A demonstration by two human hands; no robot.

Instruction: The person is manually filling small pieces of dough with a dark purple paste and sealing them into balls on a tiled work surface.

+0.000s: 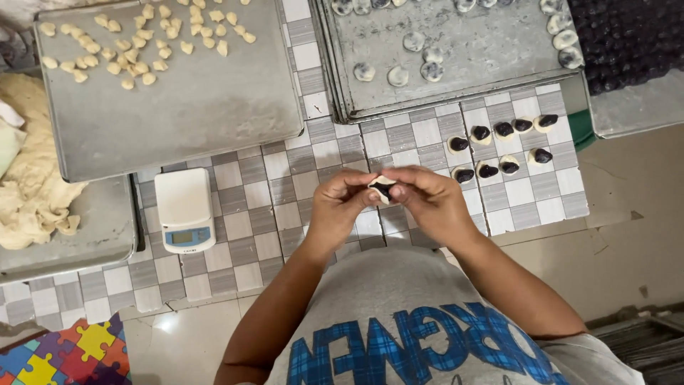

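Checkered tabletop (263,207), pale dough piece (383,188), dark filling, both hands pinching

checkered tiled counter (278,207) | trays (214,107) | scale (184,209) | filled dough pieces (499,150)

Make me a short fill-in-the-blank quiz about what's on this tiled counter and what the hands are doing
1. Both hands, left hand and right hand, pinch one dough piece with a ____ filling.
2. The kitchen scale is white with a ____ front panel.
3. The tray above the scale holds small ____ dough pieces.
4. The filled pieces right of the hands lie directly on the ____ counter.

Missing words: dark; blue; plain; tiled
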